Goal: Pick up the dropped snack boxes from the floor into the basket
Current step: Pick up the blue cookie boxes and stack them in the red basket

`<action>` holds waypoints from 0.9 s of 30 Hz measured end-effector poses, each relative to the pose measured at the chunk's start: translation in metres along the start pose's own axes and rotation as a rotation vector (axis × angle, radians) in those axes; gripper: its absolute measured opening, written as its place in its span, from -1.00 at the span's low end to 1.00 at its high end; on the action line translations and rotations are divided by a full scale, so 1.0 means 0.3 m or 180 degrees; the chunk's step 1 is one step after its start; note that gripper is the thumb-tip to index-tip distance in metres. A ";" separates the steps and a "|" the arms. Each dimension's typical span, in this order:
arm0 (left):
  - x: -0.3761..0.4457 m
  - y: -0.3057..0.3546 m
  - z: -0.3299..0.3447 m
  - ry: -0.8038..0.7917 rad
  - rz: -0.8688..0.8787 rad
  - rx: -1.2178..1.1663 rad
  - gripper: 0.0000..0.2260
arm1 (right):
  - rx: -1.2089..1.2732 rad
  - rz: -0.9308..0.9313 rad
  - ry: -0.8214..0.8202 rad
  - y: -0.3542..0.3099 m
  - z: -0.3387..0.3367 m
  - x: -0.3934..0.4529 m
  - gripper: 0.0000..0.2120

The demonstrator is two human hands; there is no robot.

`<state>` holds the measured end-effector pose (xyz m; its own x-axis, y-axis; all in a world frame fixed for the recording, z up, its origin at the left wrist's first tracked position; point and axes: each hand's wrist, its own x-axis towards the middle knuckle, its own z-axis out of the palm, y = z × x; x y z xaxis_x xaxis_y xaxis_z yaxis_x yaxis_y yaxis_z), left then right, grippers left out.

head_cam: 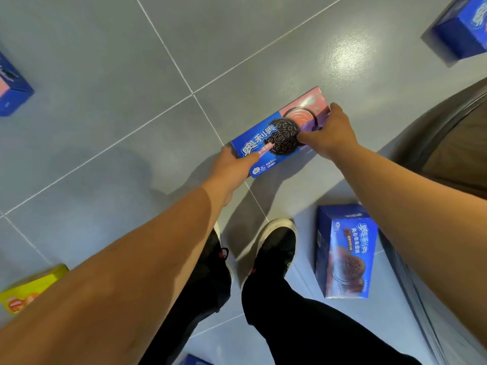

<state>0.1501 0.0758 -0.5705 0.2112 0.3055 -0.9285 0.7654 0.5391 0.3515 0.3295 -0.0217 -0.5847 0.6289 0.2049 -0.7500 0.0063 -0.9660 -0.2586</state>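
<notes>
A blue and pink cookie box (266, 139) is held between both my hands just above the grey tiled floor. My left hand (232, 167) grips its near blue end, thumb on the front face. My right hand (330, 133) grips the pink far end, thumb lying over the printed cookie. Another blue cookie box (345, 252) lies on the floor by my right foot. No basket can be made out for certain in this view.
More boxes lie scattered: a blue one (11, 85) at the left edge, a blue one (463, 30) at the top right, a yellow one (29, 289) at the lower left. A brown surface (456, 154) fills the right side. My black shoes (276, 248) stand below the held box.
</notes>
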 end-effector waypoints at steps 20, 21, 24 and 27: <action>-1.147 0.414 -0.420 0.0846 0.1025 -0.0455 -0.63 | 0.1480 0.0114 0.0178 -0.377 -0.623 -1.058 -0.53; -1.253 0.462 -0.456 0.0868 0.1137 -0.0420 -0.63 | 0.1568 0.0056 0.0151 -0.417 -0.687 -1.145 -0.54; -1.532 0.594 -0.562 0.0896 0.1498 -0.0335 -0.58 | 0.1754 -0.0156 0.0039 -0.542 -0.870 -1.390 -0.52; -1.760 0.698 -0.661 0.0878 0.1810 -0.0242 -0.54 | 0.1950 -0.0356 -0.0076 -0.637 -1.031 -1.599 -0.37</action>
<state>0.0785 0.1830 0.0170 0.3997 0.7459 -0.5328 0.5323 0.2843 0.7974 0.2671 0.0157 0.0128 0.6327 0.3097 -0.7097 -0.3805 -0.6739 -0.6333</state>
